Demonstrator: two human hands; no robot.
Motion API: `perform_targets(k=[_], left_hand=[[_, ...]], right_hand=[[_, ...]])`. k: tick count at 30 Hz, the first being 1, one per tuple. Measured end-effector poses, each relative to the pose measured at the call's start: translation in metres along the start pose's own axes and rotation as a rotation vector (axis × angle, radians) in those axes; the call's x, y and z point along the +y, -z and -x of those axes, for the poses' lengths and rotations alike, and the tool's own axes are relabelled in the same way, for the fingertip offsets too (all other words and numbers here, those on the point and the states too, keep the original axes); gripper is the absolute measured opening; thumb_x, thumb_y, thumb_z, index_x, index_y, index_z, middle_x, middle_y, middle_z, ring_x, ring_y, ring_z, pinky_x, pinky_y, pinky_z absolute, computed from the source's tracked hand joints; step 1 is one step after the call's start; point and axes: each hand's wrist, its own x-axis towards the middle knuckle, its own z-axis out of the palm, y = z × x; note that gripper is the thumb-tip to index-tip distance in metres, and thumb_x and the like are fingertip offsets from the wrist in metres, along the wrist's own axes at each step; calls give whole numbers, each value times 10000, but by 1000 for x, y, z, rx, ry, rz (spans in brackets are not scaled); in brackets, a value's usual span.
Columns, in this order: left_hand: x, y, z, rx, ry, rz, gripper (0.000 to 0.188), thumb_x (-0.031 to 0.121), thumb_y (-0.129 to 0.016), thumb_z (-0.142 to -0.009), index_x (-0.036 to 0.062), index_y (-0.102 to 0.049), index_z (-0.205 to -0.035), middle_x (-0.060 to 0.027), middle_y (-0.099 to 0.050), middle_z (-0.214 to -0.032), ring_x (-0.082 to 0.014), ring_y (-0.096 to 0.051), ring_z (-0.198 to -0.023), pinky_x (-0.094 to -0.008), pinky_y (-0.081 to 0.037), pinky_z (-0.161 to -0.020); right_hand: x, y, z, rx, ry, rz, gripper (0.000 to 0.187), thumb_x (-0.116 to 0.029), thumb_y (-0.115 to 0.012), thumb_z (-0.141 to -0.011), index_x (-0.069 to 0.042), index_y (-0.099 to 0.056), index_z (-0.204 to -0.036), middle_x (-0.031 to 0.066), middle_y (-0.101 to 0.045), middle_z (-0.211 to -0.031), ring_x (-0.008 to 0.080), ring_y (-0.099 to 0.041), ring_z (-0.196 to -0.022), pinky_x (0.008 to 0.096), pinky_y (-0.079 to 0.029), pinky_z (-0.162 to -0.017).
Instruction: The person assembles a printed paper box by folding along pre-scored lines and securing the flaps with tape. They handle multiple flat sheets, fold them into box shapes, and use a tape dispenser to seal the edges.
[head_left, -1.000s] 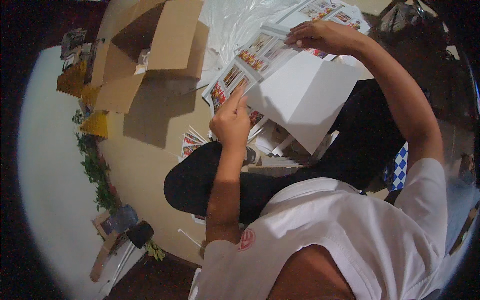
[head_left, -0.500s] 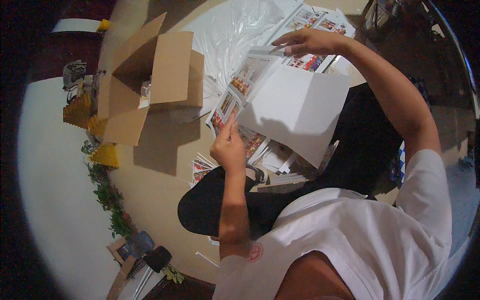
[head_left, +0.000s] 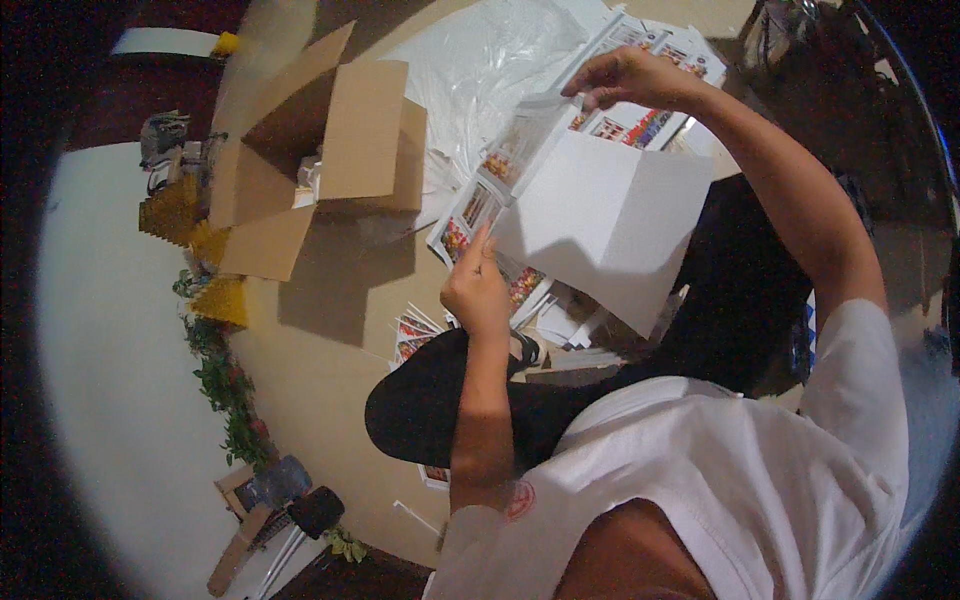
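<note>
A large printed card sheet (head_left: 600, 205) is stretched between my hands, its blank white side creased down the middle. Along its far left edge a printed strip (head_left: 513, 150) with window and flower pictures shows, folded against the white part. My left hand (head_left: 475, 290) pinches the near left corner between thumb and fingers. At the far end, my right hand (head_left: 625, 78) has its fingertips closed on the strip's upper edge. More printed sheets (head_left: 650, 125) lie flat beneath and beyond the right hand. What the left fingers cover is hidden.
An open cardboard box (head_left: 365, 130) stands to the left, flaps spread. Clear plastic wrapping (head_left: 480, 60) lies behind the sheet. White paper scraps (head_left: 570, 320) and cut printed strips (head_left: 415, 330) lie by my legs. Green plants (head_left: 225, 400) line the far left, near a black-headed mallet (head_left: 316, 512).
The whole view has shifted slightly, moving the scene to the right. My right fingers have closed more tightly on the sheet's far edge. The left hand keeps its hold.
</note>
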Motion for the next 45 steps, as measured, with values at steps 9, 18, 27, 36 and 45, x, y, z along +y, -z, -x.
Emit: perform_targets(k=[9, 18, 27, 36, 45], left_hand=[[8, 9, 8, -250, -138, -91, 457, 216, -701, -791, 76, -586, -1211, -137, -594, -1194, -308, -553, -1109, -390, -404, -945], [-35, -2, 75, -12, 937, 1059, 705, 343, -638, -870, 25, -302, -1403, -216, -213, -1469, -333, -243, -1357, -429, -319, -1059], [-59, -26, 82, -243, 1065, 1422, 255, 96, -601, -868, 30, -532, -1104, -79, -614, -1012, -219, -622, -927, -266, -477, -712], [-54, -48, 96, -248, 1147, 1425, 285, -6, -608, -844, 1, -535, -1119, -88, -621, -1045, -202, -644, -894, -236, -550, -746], [-47, -49, 97, -208, 1054, 1435, 258, -62, -591, -825, -48, -529, -1075, -141, -625, -1024, -272, -647, -930, -283, -555, -834]], right_hand=[[31, 10, -8, 65, 70, -424, 89, -25, -611, -849, -4, -686, -892, 89, -673, -802, 149, -622, -752, 289, -500, -661], [28, 24, 7, -2, -138, -102, 103, -93, -658, -830, -23, -694, -896, 72, -682, -807, 146, -626, -740, 309, -512, -669], [53, 30, 12, -139, -19, 380, 227, -103, -709, -784, -36, -662, -996, 122, -646, -977, 259, -603, -913, 388, -495, -778], [37, -111, 83, -517, 61, 515, 565, -169, -783, -648, -118, -509, -1139, 109, -549, -1117, 315, -523, -1084, 439, -454, -870], [80, -210, 131, -1031, 508, 1228, 417, -225, -669, -716, -104, -508, -1080, 49, -569, -1036, 204, -502, -1104, 368, -421, -856]])
